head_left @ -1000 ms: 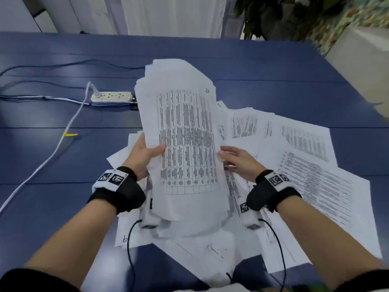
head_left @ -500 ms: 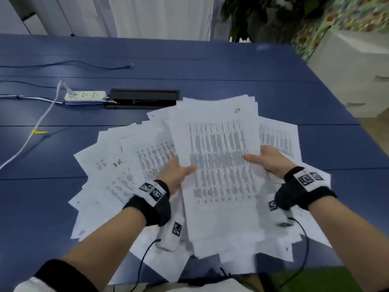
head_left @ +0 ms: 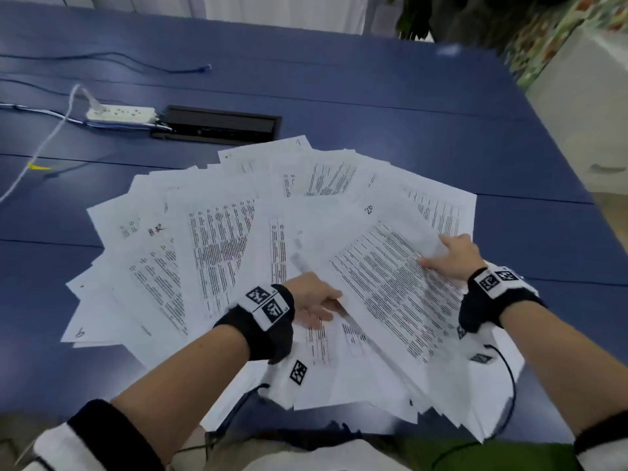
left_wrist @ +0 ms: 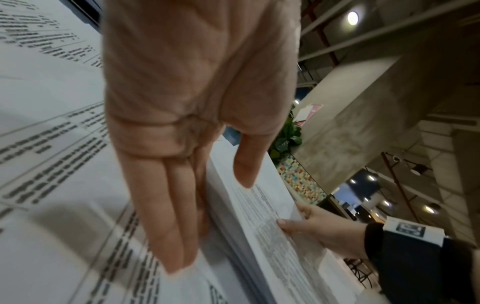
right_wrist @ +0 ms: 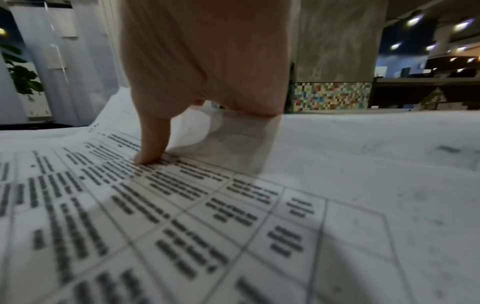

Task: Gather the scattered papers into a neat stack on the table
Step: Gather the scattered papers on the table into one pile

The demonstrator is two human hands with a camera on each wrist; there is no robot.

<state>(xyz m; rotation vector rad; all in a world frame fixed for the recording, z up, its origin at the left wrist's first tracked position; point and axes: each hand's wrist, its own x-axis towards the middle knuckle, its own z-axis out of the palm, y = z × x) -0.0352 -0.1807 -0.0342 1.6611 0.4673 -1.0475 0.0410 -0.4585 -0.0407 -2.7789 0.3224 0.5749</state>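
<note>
A thick stack of printed papers (head_left: 390,283), its top sheet marked "20", is held tilted to the right over the other sheets. My left hand (head_left: 317,299) grips its left edge, with the thumb (left_wrist: 245,168) on top and the fingers (left_wrist: 166,216) along the underside. Gripping the right edge is my right hand (head_left: 453,254), whose thumb (right_wrist: 153,139) presses on the top sheet (right_wrist: 182,205) while the fingers are hidden beneath the paper. Loose sheets (head_left: 210,239) lie fanned out on the blue table (head_left: 373,96) to the left of and behind the stack.
A white power strip (head_left: 120,114) and a black cable box (head_left: 217,125) sit at the back left. A white cord (head_left: 44,147) runs off to the left and a thin blue cable (head_left: 136,62) lies farther back. Some sheets overhang the table's near edge.
The held stack has swung clockwise and dropped lower, over the loose sheets. Both hands moved with it and kept their hold. More fanned sheets show on the left.
</note>
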